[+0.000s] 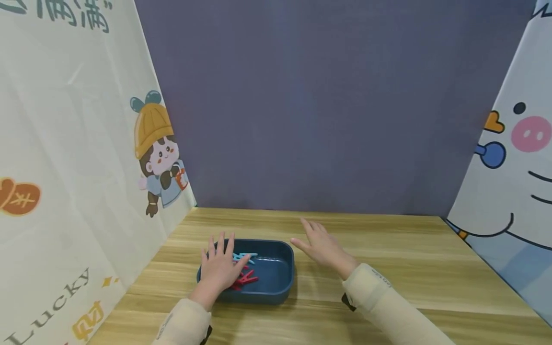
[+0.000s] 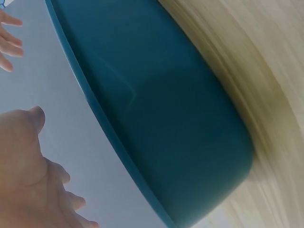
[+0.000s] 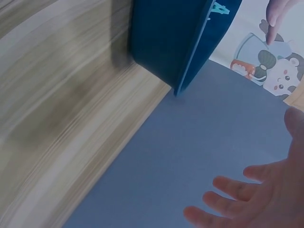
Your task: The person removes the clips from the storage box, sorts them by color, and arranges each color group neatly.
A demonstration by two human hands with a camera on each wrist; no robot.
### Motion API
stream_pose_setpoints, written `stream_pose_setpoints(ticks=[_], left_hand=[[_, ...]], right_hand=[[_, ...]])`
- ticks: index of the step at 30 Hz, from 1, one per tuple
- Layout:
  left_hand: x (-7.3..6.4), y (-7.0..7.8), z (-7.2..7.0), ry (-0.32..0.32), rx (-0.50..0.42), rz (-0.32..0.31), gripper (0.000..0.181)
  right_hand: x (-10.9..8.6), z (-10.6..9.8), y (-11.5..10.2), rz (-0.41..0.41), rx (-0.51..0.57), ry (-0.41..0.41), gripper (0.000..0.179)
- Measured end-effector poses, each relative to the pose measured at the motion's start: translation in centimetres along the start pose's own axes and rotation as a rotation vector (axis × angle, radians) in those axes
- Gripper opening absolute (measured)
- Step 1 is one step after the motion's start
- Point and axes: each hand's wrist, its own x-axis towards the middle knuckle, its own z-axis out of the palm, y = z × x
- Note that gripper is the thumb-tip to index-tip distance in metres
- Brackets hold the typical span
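Note:
A dark blue rectangular tub [image 1: 276, 278] stands on the wooden table, left of the middle. Red clothespins [image 1: 247, 278] and light blue clothespins [image 1: 247, 256] lie inside its left half, partly hidden behind my left hand [image 1: 221, 268]. That hand is spread over the tub's left side, fingers straight and holding nothing; the left wrist view has it above the tub's rim [image 2: 95, 107]. Off the tub's right edge, my right hand [image 1: 323, 247] hovers with extended fingers and nothing in them. In the right wrist view, a gap separates the right hand [image 3: 256, 190] from the tub [image 3: 161, 38].
The wood-grain table [image 1: 388, 268] extends to the right of the tub. A dark grey-purple panel [image 1: 319, 105] closes off the back. White printed sheets with cartoon figures [image 1: 159, 153] flank the table on the left and right.

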Motion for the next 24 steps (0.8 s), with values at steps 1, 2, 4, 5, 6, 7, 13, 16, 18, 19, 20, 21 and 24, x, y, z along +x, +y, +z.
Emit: stream_pose_setpoints(ticks=[1, 2, 4, 5, 6, 7, 13, 16, 18, 19, 20, 21, 24], left_hand=[[-0.1, -0.2, 0.0, 0.000, -0.006, -0.003, 0.078], [-0.1, -0.3, 0.0, 0.000, -0.010, -0.006, 0.078], [-0.3, -0.5, 0.0, 0.001, -0.013, -0.012, 0.078], [-0.4, -0.6, 0.1, 0.002, -0.015, -0.013, 0.078], [-0.4, -0.7, 0.1, 0.003, -0.017, -0.013, 0.078], [-0.5, -0.8, 0.2, -0.001, -0.016, -0.016, 0.079], [-0.8, -1.4, 0.3, 0.004, -0.048, 0.005, 0.080], [-0.9, -1.8, 0.4, 0.003, -0.064, 0.012, 0.078], [-1.0, -2.1, 0.5, 0.001, -0.070, 0.016, 0.078], [-1.0, -2.3, 0.6, 0.001, -0.075, 0.018, 0.078], [-1.1, -2.4, 0.6, -0.002, -0.078, 0.021, 0.078], [-1.1, -2.6, 0.6, -0.003, -0.085, 0.025, 0.078], [-1.4, -2.9, 0.7, 0.000, -0.108, 0.031, 0.077]], right_hand=[[0.1, 0.0, -0.1, -0.003, 0.003, 0.000, 0.083], [0.1, 0.0, -0.2, -0.004, 0.006, 0.000, 0.083], [0.2, 0.0, -0.4, -0.010, 0.011, 0.003, 0.083], [0.3, 0.0, -0.5, -0.012, 0.017, 0.006, 0.083], [0.4, 0.0, -0.7, -0.015, 0.019, 0.008, 0.083], [0.5, 0.0, -0.8, -0.017, 0.022, 0.009, 0.083], [0.7, 0.0, -1.4, -0.022, 0.039, 0.011, 0.081], [0.8, 0.1, -1.5, -0.023, 0.044, 0.013, 0.079], [0.8, 0.2, -1.6, -0.027, 0.045, 0.015, 0.078], [0.8, 0.2, -1.6, -0.030, 0.045, 0.017, 0.078], [0.8, 0.3, -1.5, -0.029, 0.047, 0.016, 0.078], [0.8, 0.4, -1.5, -0.028, 0.049, 0.014, 0.078], [0.8, 0.6, -1.4, -0.029, 0.060, 0.016, 0.079]])
